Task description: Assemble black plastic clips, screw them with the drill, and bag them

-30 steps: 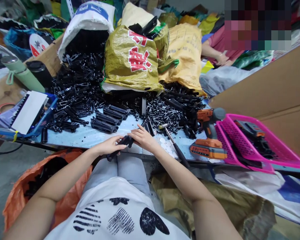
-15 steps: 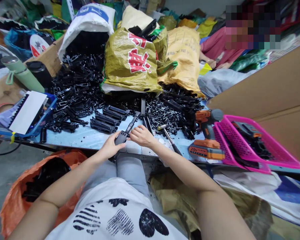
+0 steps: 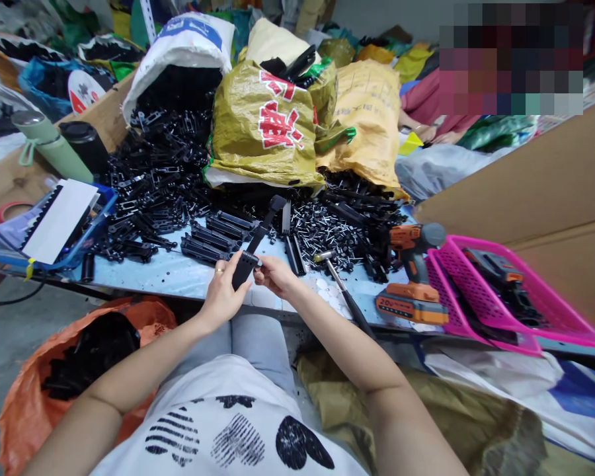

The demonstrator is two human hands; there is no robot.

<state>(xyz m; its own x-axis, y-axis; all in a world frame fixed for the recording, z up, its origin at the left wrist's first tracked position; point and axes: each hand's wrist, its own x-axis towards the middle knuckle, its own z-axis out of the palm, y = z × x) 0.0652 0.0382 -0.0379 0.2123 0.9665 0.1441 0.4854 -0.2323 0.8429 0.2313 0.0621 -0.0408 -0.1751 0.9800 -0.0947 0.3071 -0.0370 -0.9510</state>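
My left hand (image 3: 225,289) is closed around a black plastic part (image 3: 244,270), a wide flat block with a row of small holes. From its top a long narrow black arm (image 3: 265,226) with a broader end points up and away. My right hand (image 3: 276,275) pinches at the block's right edge; whatever is between the fingertips is too small to name. Just beyond my hands lie a row of long black plastic parts (image 3: 205,241) and a heap of small metal pins (image 3: 317,231). Right of them rests a hammer (image 3: 341,285) with a dark handle.
An orange cordless drill (image 3: 410,271) stands beside a pink basket (image 3: 570,324) at right. Black parts (image 3: 153,172) are piled at left, behind a blue tray (image 3: 54,264). Sacks (image 3: 262,132) stand at the back. Below left is an orange sack (image 3: 20,403). Another person's hands (image 3: 436,134) show far right.
The block in my left hand has turned, and its arm now shows a dark side with a broad end. My right hand has drawn its fingers in at the block's edge. The view has shifted slightly.
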